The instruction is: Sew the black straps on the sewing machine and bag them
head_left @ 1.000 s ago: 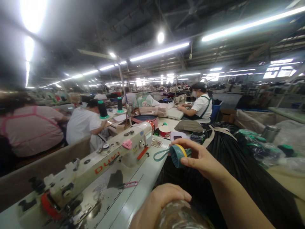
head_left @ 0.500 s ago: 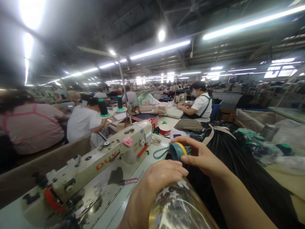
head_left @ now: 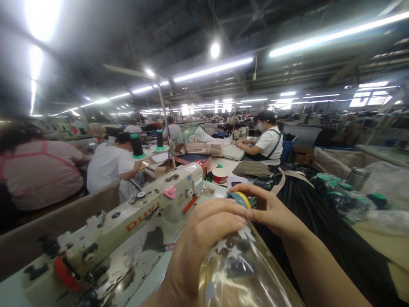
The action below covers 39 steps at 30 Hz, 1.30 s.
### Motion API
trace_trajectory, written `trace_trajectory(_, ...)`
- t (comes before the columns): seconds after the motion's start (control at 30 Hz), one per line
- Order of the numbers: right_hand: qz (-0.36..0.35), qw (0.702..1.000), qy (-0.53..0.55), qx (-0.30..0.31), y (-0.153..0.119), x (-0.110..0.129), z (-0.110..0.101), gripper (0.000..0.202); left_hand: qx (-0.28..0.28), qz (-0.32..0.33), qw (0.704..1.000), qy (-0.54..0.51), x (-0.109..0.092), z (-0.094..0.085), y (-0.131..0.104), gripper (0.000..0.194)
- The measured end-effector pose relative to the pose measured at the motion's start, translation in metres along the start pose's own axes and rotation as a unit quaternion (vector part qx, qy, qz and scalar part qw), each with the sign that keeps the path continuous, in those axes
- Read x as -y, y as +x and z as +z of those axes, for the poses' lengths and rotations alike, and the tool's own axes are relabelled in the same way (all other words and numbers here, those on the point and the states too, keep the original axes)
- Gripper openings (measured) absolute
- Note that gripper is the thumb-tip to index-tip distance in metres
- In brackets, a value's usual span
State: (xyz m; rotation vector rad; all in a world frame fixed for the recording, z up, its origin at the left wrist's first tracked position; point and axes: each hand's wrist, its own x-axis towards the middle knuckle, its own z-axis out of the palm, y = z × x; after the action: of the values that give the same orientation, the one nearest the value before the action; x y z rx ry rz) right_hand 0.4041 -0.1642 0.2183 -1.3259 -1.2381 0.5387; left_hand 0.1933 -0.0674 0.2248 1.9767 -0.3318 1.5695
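My left hand [head_left: 204, 238] is closed around the upper part of a clear bottle [head_left: 246, 273] printed with white stars. The bottle tilts away from me and pale yellowish liquid seems to be inside. Just beyond those knuckles, my right hand [head_left: 271, 209] grips a teal and yellow bottle cap [head_left: 243, 198] between thumb and fingers. The cap is at the bottle's mouth end; my left hand hides whether the two touch. To the left stands a sewing machine [head_left: 159, 200], with a pink-handled thread snipper [head_left: 168, 247] and a dark fabric scrap [head_left: 153, 238] on its bed.
Bundled black strips [head_left: 306, 213] lie to the right beside bagged thread cones [head_left: 338, 192]. A red and white tub [head_left: 220, 175] and folded fabric [head_left: 251, 169] are behind the machine. Co-workers sit ahead, one in a white shirt [head_left: 268, 145], and at left.
The bottle and my left hand have come up and forward to the cap, now partly hidden behind my left fingers. Its strap loop no longer shows. My right hand has barely moved.
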Motion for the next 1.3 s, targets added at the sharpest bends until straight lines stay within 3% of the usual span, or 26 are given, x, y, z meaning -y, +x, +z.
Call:
trace_trajectory(0.1, 0.007, 1.0, 0.014, 0.006, -0.001, 0.002, 0.0, 0.063, -0.025, -0.007, 0.999, 0.032, -0.002, 0.002, 0.0, 0.039)
trace_trajectory(0.3, 0.012, 1.0, 0.018, 0.004, -0.001, 0.004, 0.0, 0.065, -0.041, 0.007, 0.997, 0.066, 0.001, 0.002, 0.004, 0.024)
trace_trajectory(0.8, 0.015, 1.0, 0.015, 0.003, -0.001, 0.001, 0.0, 0.069, -0.068, 0.049, 0.988, 0.13, -0.006, 0.0, 0.012, 0.025)
trace_trajectory(1.03, 0.016, 0.999, 0.029, -0.005, -0.001, 0.001, -0.001, 0.068, -0.069, 0.042, 0.984, 0.157, -0.006, -0.003, 0.013, 0.058)
trace_trajectory(1.3, 0.004, 0.999, 0.031, -0.021, 0.002, -0.003, -0.003, 0.069, -0.068, 0.029, 0.985, 0.156, -0.01, -0.008, 0.015, 0.053)
